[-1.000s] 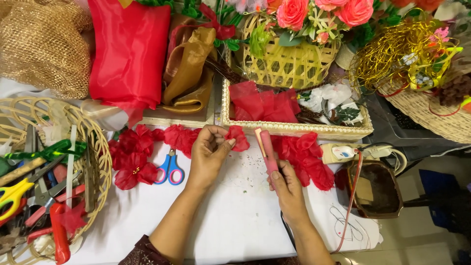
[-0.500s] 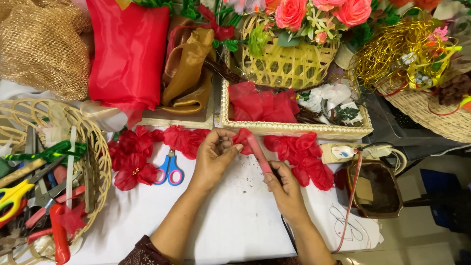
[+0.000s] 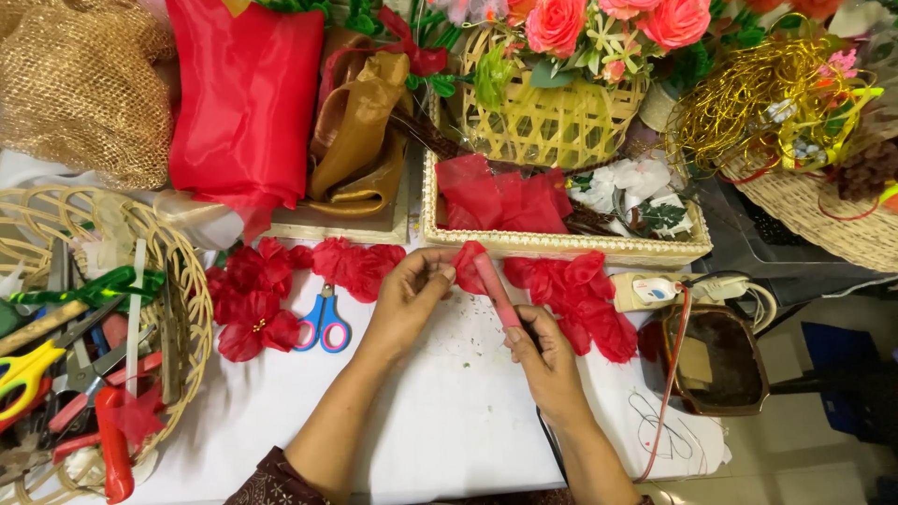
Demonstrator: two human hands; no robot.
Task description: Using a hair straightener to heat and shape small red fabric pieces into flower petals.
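Two hands: left hand (image 3: 407, 297) pinches sheer red petal (image 3: 468, 266), right hand (image 3: 547, 360) holds pink rod (image 3: 496, 292).

Two bare forearms; left hand (image 3: 404, 297) and right hand (image 3: 547, 360) ringless; dark patterned maroon sleeve (image 3: 271, 482) at seven o'clock.

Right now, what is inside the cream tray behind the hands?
The cream tray holds red fabric pieces and white fabric flowers; whatever lies beneath them is covered.
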